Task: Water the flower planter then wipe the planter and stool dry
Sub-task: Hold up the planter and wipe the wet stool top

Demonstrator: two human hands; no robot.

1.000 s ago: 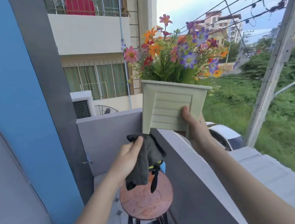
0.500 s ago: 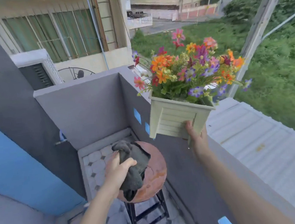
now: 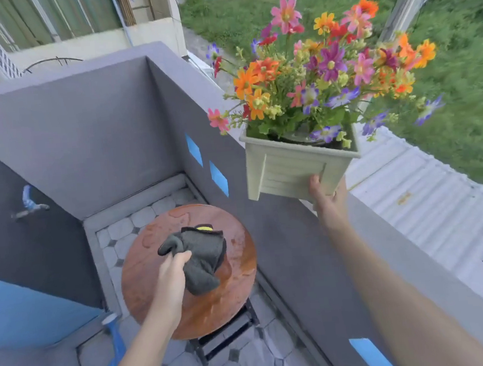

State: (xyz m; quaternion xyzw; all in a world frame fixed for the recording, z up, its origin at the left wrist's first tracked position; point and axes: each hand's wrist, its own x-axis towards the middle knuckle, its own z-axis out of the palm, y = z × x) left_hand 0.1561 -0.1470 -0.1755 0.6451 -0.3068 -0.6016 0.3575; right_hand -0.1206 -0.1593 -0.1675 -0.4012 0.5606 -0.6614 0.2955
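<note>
Left hand (image 3: pixel 173 272) has its fingers curled tight round a bunched dark grey cloth (image 3: pixel 204 254), low over the middle of the round stool (image 3: pixel 144 282). Can't tell if the cloth is actually touching the seat. The brown seat is glossy with wet patches, mostly on its right side and far edge.

Right hand (image 3: pixel 328 201) grips the pale green planter (image 3: pixel 283 170) at its near right bottom corner: thumb up the near face, other fingers hidden underneath. The planter is held up in the air, right of the stool and above the grey balcony wall (image 3: pixel 293 254), slightly tilted. The flowers (image 3: pixel 321 70) are upright.

Step in hand, as I judge it: drying the stool seat while the planter is kept off it.

To do it well:
- Open the cloth out rather than leave it balled, so more of it meets the wood.
- Press down and sweep from the far edge to the near one, then around the right rim where the water sits.
- Keep the planter level. A one-corner grip is weak and it hangs near the drop past the wall, so bring it back inward over the tiled floor (image 3: pixel 249 357).
- Set it down only once the seat looks matt.

A blue bottle (image 3: pixel 115 339) stands on the floor near left of the stool, so watch the elbow.
</note>
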